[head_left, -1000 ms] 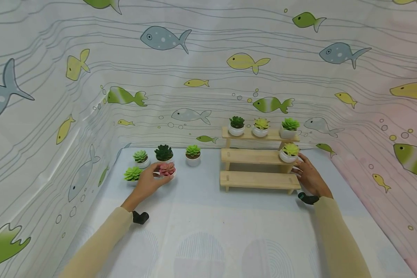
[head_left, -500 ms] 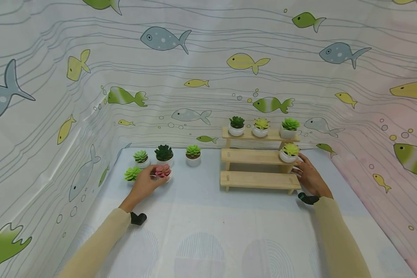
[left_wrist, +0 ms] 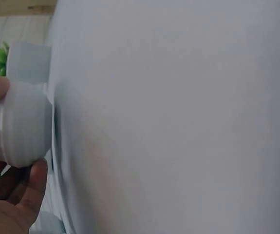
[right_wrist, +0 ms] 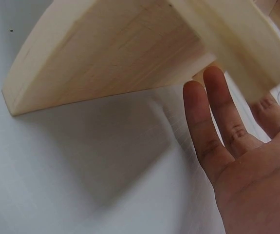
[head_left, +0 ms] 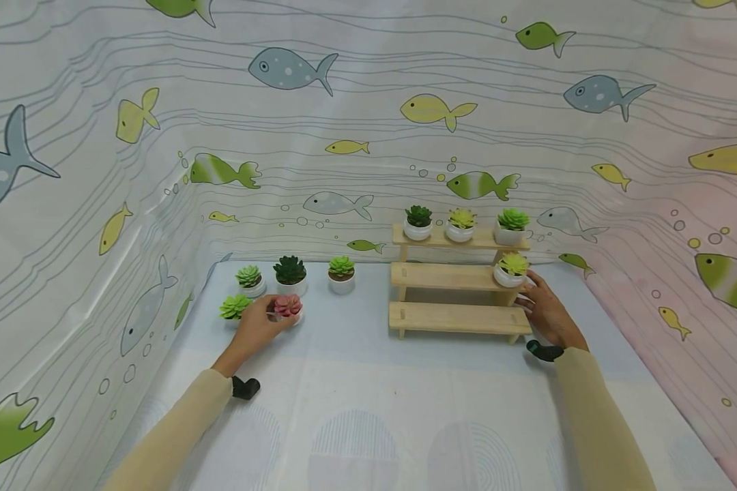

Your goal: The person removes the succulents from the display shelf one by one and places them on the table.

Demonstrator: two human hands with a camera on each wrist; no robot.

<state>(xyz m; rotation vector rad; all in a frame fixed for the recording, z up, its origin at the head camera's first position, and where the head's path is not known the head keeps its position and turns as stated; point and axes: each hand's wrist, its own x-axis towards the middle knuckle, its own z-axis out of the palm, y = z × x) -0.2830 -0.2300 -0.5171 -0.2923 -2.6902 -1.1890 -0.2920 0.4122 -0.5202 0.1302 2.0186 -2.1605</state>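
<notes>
In the head view my left hand (head_left: pixel 254 330) holds a small white pot with a pink succulent (head_left: pixel 287 305), left of the middle. The left wrist view shows its ribbed white pot (left_wrist: pixel 25 124) pinched between thumb and fingers, its base at the tabletop. My right hand (head_left: pixel 549 315) is at the right side of a three-tier wooden plant stand (head_left: pixel 457 318). Seen from the right wrist, its fingers (right_wrist: pixel 198 109) are fairly straight, close by the stand's side board (right_wrist: pixel 105 53); one passes partly behind a plank. Whether they touch the wood I cannot tell.
Several potted green succulents, among them a dark green one (head_left: pixel 291 271) and a light green one (head_left: pixel 341 269), stand around the left hand. Three pots line the stand's top tier; a yellow-green one (head_left: pixel 512 267) is on the middle tier's right end. Fish-print cloth (head_left: pixel 344 123) walls the table.
My left hand has moved slightly left and down toward me with the pink succulent, then stayed almost still. The right hand and the stand have not moved.
</notes>
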